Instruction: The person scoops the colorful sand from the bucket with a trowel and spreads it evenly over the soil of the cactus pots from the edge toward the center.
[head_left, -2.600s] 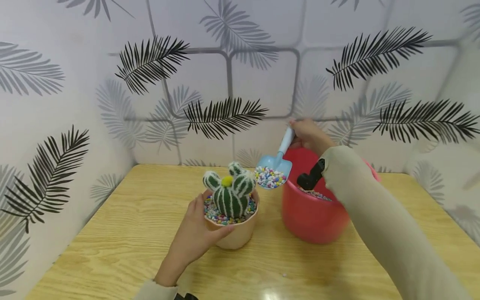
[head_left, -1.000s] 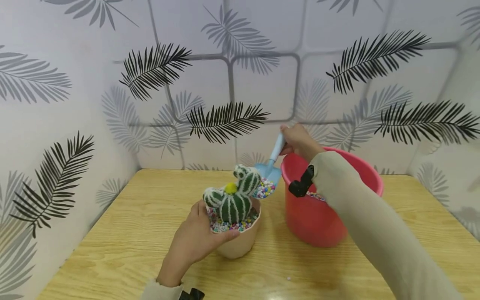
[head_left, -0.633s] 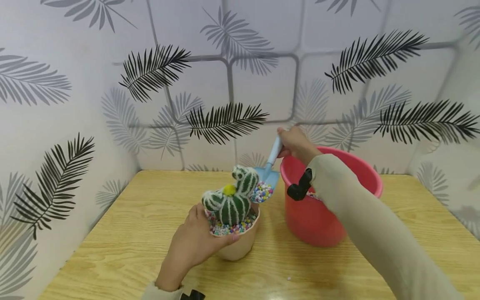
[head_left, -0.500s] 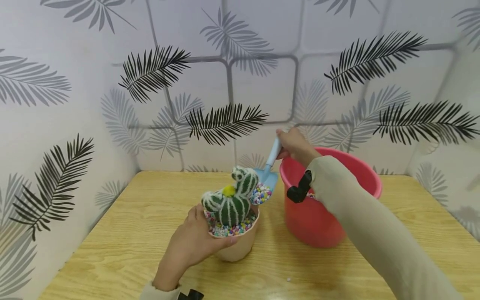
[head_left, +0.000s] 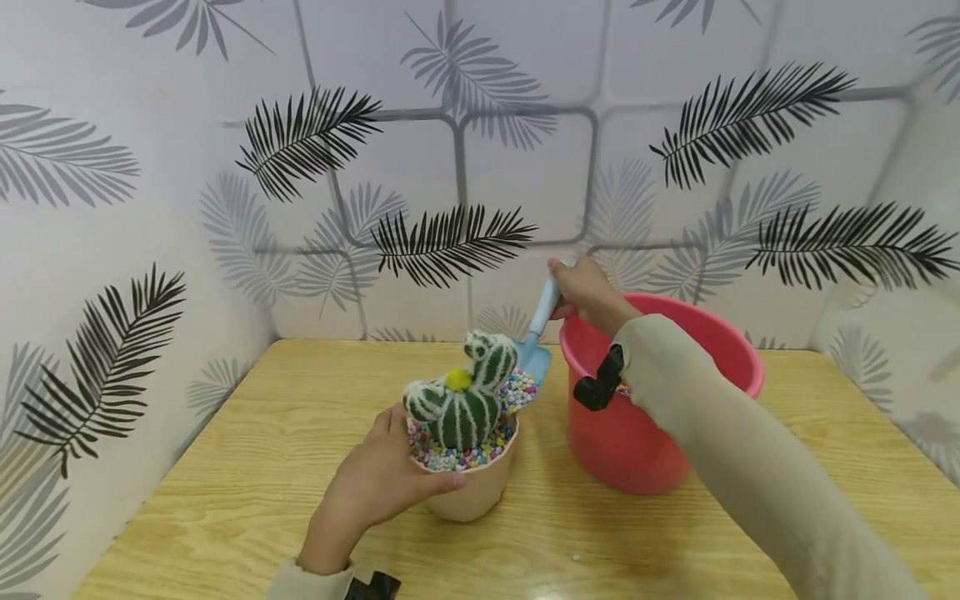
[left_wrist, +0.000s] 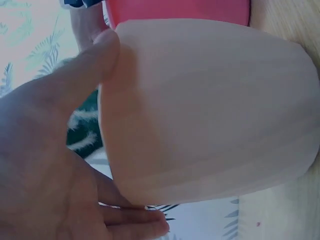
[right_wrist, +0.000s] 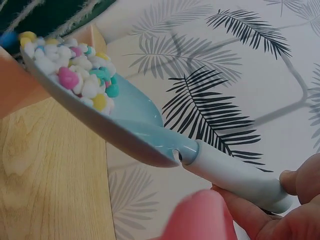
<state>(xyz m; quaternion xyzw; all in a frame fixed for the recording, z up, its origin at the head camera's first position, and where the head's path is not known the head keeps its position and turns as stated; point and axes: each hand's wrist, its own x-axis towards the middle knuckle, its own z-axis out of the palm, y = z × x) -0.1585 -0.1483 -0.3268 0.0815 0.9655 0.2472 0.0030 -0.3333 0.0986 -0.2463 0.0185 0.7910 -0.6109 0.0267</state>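
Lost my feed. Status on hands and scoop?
Left hand holds pot. Right hand grips scoop, pebbles tipping at rim. Cactus crowds blade.

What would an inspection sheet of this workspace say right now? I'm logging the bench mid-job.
Surface: wooden table, one stray pebble near the front.
Job's things: cactus in beige pot with coloured pebbles; blue trowel loaded with pebbles, tipped at the pot's rim; red bucket beside it.
Clutter: nothing seen.
Grips: left hand holds the pot; right hand grips the trowel handle.
Cables: nothing seen.
Surroundings: leaf-patterned wall panels.
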